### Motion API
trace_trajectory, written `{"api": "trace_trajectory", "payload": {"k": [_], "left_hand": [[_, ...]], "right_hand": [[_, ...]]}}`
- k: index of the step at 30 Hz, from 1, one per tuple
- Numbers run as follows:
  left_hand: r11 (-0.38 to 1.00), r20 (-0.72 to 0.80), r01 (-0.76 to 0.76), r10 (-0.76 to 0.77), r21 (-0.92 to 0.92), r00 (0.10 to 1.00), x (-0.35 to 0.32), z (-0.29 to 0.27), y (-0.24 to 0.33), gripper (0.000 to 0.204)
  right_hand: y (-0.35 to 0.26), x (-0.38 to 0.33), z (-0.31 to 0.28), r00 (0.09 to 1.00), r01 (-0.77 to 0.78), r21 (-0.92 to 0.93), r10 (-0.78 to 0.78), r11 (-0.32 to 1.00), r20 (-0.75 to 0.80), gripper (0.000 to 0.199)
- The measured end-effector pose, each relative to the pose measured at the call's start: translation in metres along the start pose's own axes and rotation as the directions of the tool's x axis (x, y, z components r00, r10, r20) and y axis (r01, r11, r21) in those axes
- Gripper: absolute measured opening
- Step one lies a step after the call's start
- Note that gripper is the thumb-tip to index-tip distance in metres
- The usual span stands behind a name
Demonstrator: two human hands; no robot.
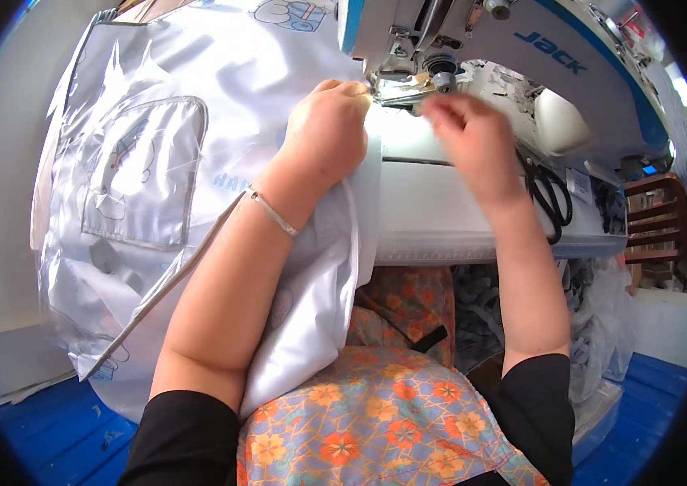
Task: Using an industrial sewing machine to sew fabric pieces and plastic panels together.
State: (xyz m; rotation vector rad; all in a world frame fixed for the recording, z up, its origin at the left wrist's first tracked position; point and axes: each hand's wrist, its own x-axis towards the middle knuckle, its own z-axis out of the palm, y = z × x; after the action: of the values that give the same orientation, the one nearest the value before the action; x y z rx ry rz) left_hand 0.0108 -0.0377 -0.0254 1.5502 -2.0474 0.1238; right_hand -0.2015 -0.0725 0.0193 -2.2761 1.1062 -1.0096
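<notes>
Fabric (226,81) left of sewing machine (497,40); table (433,206) under machine; scissors (553,206) on table's right part; chair (656,214) farther right.

Between one and two o'clock, one short word in bold blue lettering reads clearly on the white arm of the sewing machine (603,93). At ten o'clock, pale blue letters on the printed white fabric (222,81) are only partly legible beside the forearm.
</notes>
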Motion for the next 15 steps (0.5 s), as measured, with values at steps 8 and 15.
{"api": "trace_trajectory", "payload": {"k": [8,15], "left_hand": [[0.989,0.007,0.064,-0.064,-0.136,0.998,-0.085,-0.141,0.04,0.048],[0.733,-0.166,0.471,-0.452,0.49,0.876,-0.33,-0.299,-0.011,0.101]], "right_hand": [[-0.048,-0.139,0.038,0.842,0.476,-0.031,-0.445,0.879,0.306,0.042],[-0.035,-0.154,0.094,0.847,0.529,-0.076,-0.52,0.845,0.106,0.035]]}}
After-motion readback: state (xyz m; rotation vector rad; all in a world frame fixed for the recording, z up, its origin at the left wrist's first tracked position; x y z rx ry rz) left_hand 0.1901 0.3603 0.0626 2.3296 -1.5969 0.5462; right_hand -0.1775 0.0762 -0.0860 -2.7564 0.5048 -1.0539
